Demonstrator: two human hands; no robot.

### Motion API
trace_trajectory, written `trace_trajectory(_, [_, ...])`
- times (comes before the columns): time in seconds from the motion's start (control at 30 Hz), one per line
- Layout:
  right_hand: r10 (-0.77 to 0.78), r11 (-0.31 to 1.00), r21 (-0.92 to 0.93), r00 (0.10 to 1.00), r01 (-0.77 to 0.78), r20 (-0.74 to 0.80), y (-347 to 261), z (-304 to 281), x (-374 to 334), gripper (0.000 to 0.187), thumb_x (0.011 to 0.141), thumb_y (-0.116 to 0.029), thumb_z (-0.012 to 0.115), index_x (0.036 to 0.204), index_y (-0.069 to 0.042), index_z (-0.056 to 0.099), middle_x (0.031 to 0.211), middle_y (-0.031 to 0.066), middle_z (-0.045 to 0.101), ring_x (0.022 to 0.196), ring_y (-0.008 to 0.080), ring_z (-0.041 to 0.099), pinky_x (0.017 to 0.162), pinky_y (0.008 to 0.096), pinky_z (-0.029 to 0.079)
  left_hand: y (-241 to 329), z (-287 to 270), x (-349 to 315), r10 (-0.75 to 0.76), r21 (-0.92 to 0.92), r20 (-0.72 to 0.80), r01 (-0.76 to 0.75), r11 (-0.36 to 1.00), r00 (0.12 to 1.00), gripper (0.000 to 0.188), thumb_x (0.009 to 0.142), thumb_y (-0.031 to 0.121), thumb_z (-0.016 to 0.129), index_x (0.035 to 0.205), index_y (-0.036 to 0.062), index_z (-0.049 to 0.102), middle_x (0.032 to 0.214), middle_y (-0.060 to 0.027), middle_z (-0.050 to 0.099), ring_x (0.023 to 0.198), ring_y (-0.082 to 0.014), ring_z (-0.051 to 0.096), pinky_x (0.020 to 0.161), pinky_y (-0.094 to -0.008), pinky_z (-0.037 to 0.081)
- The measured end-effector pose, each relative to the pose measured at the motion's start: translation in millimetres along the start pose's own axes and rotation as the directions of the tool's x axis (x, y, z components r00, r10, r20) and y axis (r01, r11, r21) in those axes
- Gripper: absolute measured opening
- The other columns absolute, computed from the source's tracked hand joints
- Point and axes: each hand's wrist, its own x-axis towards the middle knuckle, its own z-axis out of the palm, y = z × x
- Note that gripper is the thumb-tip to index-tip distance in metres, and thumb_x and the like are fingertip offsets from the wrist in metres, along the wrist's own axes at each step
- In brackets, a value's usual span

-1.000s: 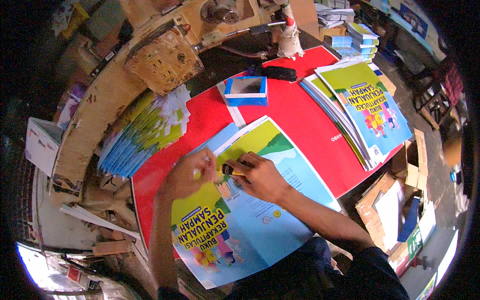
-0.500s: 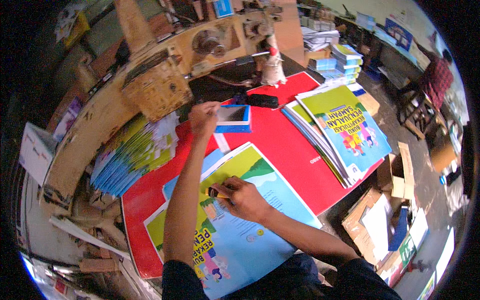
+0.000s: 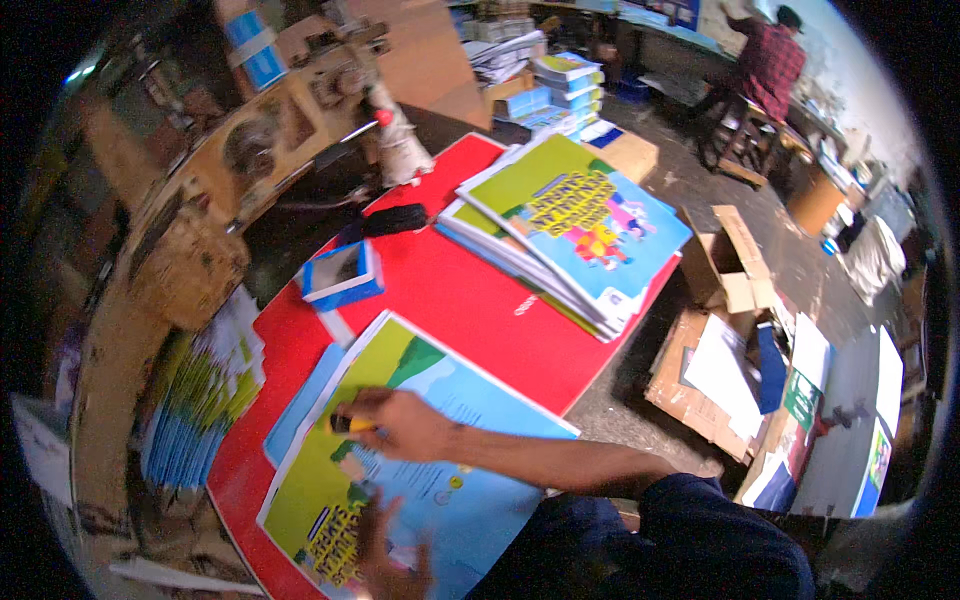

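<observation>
My right hand (image 3: 405, 425) is closed round a small tool with a yellow-and-black handle (image 3: 352, 425); its working end is hidden. That hand is over an open-spread printed cover sheet (image 3: 480, 390), green and blue with cartoon figures. Near the sheet's lower part, my left hand (image 3: 395, 550) is blurred, its fingers apart with nothing seen in them. Under the cover, light-blue sheets (image 3: 300, 410) stick out to the left. All of this lies on a red tabletop (image 3: 450, 290). Beyond it stands a small open blue box (image 3: 345, 285), beside a black object (image 3: 395, 220).
A stack of similar booklets (image 3: 560, 220) sits at the table's far right. To the left, a bundle of booklets (image 3: 200, 400) leans by a wooden machine (image 3: 190, 260). Cardboard boxes (image 3: 690, 390) lie on the right. A person in a checked shirt (image 3: 770, 70) is at the back.
My left hand has left the blue box and come down to the lower part of the cover. My right hand keeps the tool over the sheet. The view has swung to the right.
</observation>
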Motion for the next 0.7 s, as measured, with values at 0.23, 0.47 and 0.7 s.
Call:
trace_trajectory(0.23, [0.064,0.912,-0.366,0.947,-0.183,-0.315,40.1,-90.9,5.7,0.031,0.087,-0.01,0.078,0.116,-0.001,0.072,0.096,0.0211,0.073,0.087,0.0346,0.073,0.074,0.0427,0.057,48.7,31.8,-50.0,-0.061,0.2,0.126,0.035,0.979,0.99,0.07,0.082,0.011,0.069,0.15,0.0158,0.055,0.162,-0.0374,0.025,0.153,-0.0533,0.021,0.124,-0.0642,0.02])
trace_trajectory(0.47, [0.071,0.712,-0.624,0.917,-0.322,-0.393,46.3,-132.4,-25.1,0.032,0.083,-0.012,0.081,0.113,-0.004,0.075,0.108,0.0218,0.074,0.103,0.0381,0.07,0.085,0.0421,0.056,54.1,-65.1,-51.0,-0.247,0.071,-0.381,0.295,0.953,0.891,0.063,0.079,-0.001,0.07,0.14,0.0151,0.065,0.139,-0.0275,0.062,0.126,-0.036,0.065,0.105,-0.0449,0.054])
trace_trajectory(0.7, [0.131,0.972,-0.153,0.949,-0.181,-0.285,-80.3,-95.6,14.2,0.058,0.076,-0.019,0.091,0.126,0.0,0.069,0.12,0.0197,0.072,0.116,0.0303,0.067,0.104,0.0432,0.05,40.9,-188.7,-86.8,-0.036,-0.144,-0.511,-0.044,0.989,0.859,0.026,0.077,0.012,0.077,0.102,0.0084,0.083,0.112,-0.0229,0.076,0.1,-0.0293,0.077,0.089,-0.0401,0.06])
